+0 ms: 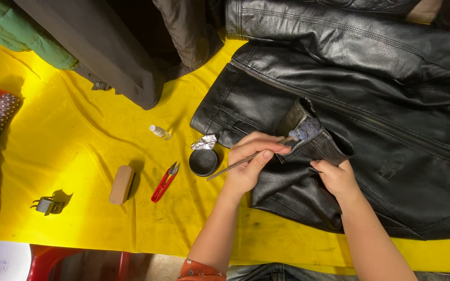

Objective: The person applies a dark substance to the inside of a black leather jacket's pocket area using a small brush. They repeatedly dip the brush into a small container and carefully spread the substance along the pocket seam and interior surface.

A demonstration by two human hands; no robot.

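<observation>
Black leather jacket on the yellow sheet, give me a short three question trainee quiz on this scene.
1. True or false: the left hand holds a thin brush whose tip touches the jacket.
2. Which lies nearest the small round black tin? A) wooden brush B) crumpled foil C) metal clip
3. What does the right hand grip?

Key: 1. True. 2. B. 3. A raised fold of the jacket, beside its worn grey patch.
</observation>
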